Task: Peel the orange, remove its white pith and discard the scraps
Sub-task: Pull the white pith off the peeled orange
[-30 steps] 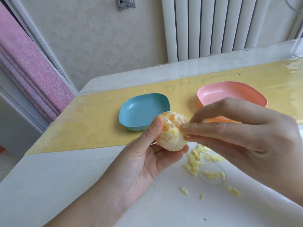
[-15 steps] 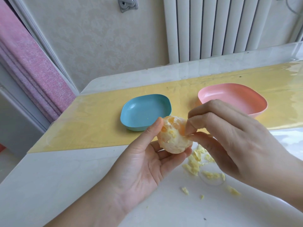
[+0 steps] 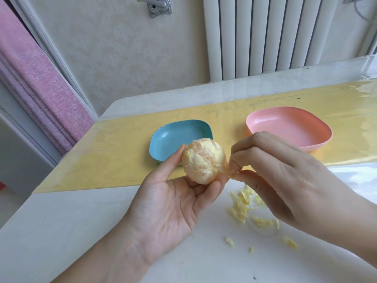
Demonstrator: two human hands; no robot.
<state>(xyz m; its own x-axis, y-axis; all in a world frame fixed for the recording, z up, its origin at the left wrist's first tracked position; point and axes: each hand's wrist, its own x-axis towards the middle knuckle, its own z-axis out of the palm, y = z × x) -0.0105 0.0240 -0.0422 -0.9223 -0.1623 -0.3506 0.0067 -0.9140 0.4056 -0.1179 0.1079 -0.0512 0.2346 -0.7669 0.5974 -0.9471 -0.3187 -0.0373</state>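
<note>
Though peeled, the orange (image 3: 204, 161) wears patchy pith (image 3: 213, 149).

Left hand (image 3: 173, 203) is cradling the peeled orange (image 3: 204, 161); right hand (image 3: 285, 180) is pinching a pith strip (image 3: 225, 169) off its right side.

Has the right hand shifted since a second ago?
Yes: the right hand has drawn back toward the person, uncovering the near rim of the pink dish.
</note>
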